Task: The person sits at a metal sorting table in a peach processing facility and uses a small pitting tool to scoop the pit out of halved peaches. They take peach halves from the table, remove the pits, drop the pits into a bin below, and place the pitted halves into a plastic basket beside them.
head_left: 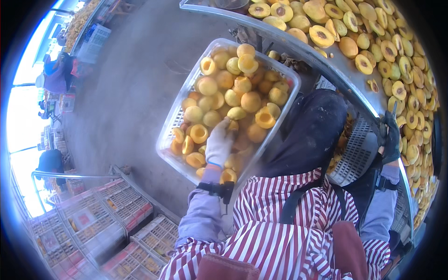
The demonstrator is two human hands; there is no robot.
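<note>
White-gloved left hand touches yellow fruits in white crate; how wide its grip, cannot tell. Dark-gloved right hand, near metal table, holds thin tool.

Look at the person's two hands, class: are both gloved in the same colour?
No, the left hand is gloved in white, while the right hand is gloved in a dark colour.

Blur leaves unclear whether the left grip holds fruit.
</note>
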